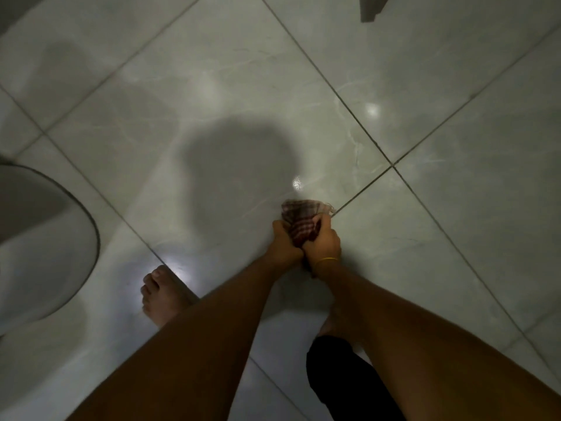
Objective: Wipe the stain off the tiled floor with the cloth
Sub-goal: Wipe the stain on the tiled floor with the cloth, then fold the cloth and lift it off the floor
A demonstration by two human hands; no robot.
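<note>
A checked red-and-white cloth (299,218) is bunched up above the pale tiled floor (212,101). Both hands grip it side by side: my left hand (283,241) holds its left side and my right hand (324,243), with a thin yellow band at the wrist, holds its right side. The cloth's upper end sticks out beyond the fingers, close to a grout line. I cannot make out a distinct stain; a small wet glint (297,181) shines on the tile just beyond the cloth.
My bare left foot (161,296) stands on the tile at lower left; my right foot (334,325) and a dark trouser leg (343,378) lie under my right arm. A rounded grey object (45,244) sits at the left edge. A dark shadow covers the tile ahead.
</note>
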